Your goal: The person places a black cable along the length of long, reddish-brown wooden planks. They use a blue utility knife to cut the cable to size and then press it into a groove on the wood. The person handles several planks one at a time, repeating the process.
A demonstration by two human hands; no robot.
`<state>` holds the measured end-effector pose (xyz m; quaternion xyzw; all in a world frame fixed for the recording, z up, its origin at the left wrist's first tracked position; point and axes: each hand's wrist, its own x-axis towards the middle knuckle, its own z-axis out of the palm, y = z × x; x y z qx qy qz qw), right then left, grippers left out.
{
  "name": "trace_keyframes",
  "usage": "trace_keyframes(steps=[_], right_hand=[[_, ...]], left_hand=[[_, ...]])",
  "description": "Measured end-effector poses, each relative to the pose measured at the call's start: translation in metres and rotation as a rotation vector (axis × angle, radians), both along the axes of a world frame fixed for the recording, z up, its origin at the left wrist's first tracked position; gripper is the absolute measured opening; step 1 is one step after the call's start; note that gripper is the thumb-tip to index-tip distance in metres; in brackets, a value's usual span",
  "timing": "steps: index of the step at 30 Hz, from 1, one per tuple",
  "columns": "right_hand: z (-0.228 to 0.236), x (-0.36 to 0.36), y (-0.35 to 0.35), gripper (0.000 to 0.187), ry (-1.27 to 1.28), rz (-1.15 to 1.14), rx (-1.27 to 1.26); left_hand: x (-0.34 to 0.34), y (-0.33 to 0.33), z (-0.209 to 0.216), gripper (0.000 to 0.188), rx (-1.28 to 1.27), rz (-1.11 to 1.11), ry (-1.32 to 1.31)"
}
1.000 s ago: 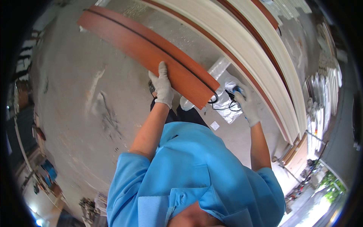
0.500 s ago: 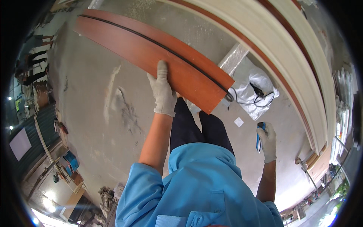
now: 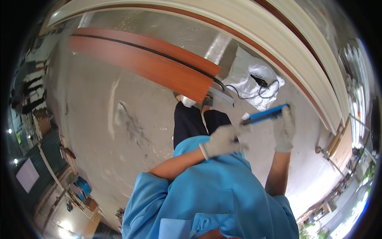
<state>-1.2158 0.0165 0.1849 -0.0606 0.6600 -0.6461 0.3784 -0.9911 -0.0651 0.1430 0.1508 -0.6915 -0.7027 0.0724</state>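
In my gloved right hand point(image 3: 284, 129) is a long blue-and-black hand tool point(image 3: 266, 114), held at one end and pointing left; its exact kind is unclear. My gloved left hand point(image 3: 221, 141) is in front of my waist, near the free end of the tool but apart from it. Blurred by motion, its fingers look spread, with nothing visible in them. Beyond my feet lies a reddish-brown board point(image 3: 151, 61) with a black cable point(image 3: 159, 55) along its length. Neither hand touches the board, and what supports it is hidden.
Long cream panels with brown edges point(image 3: 274, 36) curve across the far and right side. A white plastic sack point(image 3: 248, 71) with a dark item on it lies on the floor. A metal strip point(image 3: 221, 95) pokes out beside the board. Other people point(image 3: 30, 85) stand far left.
My left hand has let go of the board and drawn back to my waist. The board sits lower and farther left. My right hand has raised the tool and turned it sideways.
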Motion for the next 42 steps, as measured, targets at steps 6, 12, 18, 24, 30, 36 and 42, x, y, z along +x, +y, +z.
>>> trace_keyframes(steps=[6,12,18,24,30,36,42], right_hand=[[-0.006,0.041,0.023,0.041,-0.107,0.323,0.134],[0.022,0.066,0.027,0.039,-0.296,0.626,-0.010],[0.021,0.074,0.036,0.033,-0.208,0.503,0.114],[0.015,0.075,0.029,0.028,-0.029,0.430,0.031],[0.035,0.057,0.024,0.025,0.030,0.523,0.192],[0.025,0.035,0.026,0.029,0.515,0.768,0.395],[0.001,0.012,0.007,0.034,1.121,1.018,0.336]], left_hand=[[-0.022,-0.035,0.018,0.037,0.868,0.468,0.106],[-0.030,-0.054,0.042,0.029,0.748,0.283,-0.192],[-0.024,-0.034,0.002,0.028,0.785,0.300,-0.069],[-0.025,-0.040,-0.083,0.062,0.221,0.691,-0.514],[-0.038,-0.052,-0.148,0.056,-0.136,0.246,-0.342],[0.001,-0.014,-0.114,0.041,0.568,0.209,-0.165],[0.020,-0.013,-0.060,0.048,0.596,0.403,-0.421]])
